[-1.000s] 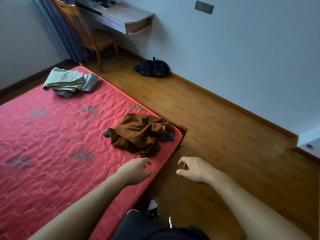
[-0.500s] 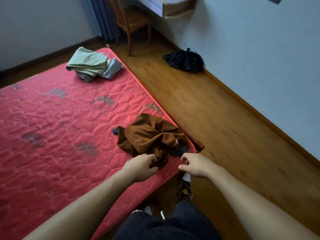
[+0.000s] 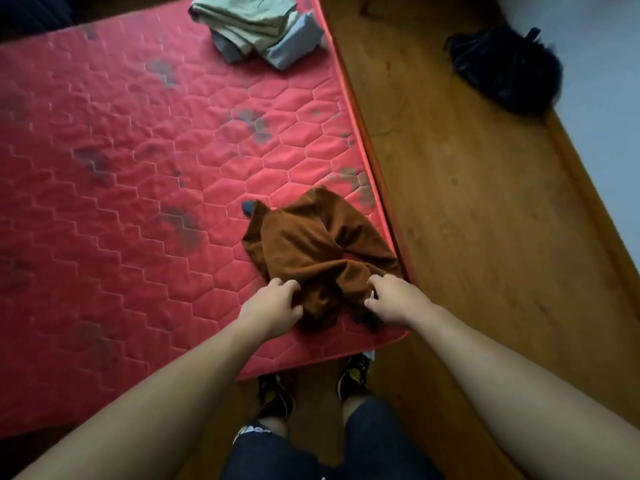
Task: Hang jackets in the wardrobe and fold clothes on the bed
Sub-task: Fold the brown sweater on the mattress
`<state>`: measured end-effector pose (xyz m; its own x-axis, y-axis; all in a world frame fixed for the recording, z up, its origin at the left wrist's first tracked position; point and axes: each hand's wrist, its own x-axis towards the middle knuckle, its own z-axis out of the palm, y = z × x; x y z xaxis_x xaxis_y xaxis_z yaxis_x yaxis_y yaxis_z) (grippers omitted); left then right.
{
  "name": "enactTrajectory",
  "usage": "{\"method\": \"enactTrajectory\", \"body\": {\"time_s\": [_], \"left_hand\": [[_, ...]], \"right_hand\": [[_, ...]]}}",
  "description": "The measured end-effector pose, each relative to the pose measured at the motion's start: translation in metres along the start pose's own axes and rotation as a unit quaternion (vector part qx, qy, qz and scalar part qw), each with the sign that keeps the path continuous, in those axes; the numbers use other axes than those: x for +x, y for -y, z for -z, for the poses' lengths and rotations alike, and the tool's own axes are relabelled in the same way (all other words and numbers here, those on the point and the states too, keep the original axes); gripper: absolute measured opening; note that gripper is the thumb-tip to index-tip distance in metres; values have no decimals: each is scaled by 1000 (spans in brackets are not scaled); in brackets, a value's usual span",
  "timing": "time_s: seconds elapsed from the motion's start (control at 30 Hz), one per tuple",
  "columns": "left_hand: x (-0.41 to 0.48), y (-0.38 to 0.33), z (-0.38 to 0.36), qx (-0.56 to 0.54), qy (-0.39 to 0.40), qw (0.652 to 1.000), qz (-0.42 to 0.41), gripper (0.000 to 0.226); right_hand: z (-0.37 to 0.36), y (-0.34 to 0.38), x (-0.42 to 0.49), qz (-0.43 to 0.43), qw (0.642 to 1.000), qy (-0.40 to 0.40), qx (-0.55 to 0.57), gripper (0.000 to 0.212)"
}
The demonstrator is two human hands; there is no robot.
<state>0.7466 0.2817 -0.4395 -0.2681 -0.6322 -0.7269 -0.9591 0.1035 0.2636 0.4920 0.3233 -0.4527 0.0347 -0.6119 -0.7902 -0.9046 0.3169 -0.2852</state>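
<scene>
Clothes pile [image 3: 247, 27] cut by top edge, black bag [image 3: 502, 69] blurred, 2 shoes [image 3: 353, 375] partly under mattress [image 3: 104, 174], left hand [image 3: 273, 306] fingertips hidden in brown garment [image 3: 304, 244].

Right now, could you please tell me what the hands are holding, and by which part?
Both hold the crumpled brown garment by its near edge: the left hand grips the near-left folds, the right hand the near-right.

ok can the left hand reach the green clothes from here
Probably not: the left hand grips the brown garment at the near corner, while the green clothes lie far across the mattress, likely out of reach.
</scene>
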Motion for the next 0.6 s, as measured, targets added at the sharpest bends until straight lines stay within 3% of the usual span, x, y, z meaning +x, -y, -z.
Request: {"method": "enactTrajectory", "body": {"time_s": [0.2, 0.3, 0.37, 0.5, 0.57, 0.6], "left_hand": [[85, 46, -33, -130, -21, 985, 116, 51], [124, 62, -50, -222, -43, 963, 145, 66], [146, 68, -57, -336, -65, 929, 141, 86], [188, 81, -77, -553, -55, 811, 185, 123], [198, 84, -86, -564, -44, 797, 213, 113], [200, 81, -87, -546, -44, 809, 211, 94]], "right_hand": [[-25, 4, 106, 2, 997, 3, -79, 59], [-46, 10, 143, 18, 997, 8, -75, 70], [-60, 13, 159, 25, 997, 24, -63, 73], [-85, 14, 174, 10, 996, 89, -22, 67], [-91, 11, 177, 3, 996, 86, -4, 60], [-90, 9, 178, 1, 997, 72, 0, 55]]}}
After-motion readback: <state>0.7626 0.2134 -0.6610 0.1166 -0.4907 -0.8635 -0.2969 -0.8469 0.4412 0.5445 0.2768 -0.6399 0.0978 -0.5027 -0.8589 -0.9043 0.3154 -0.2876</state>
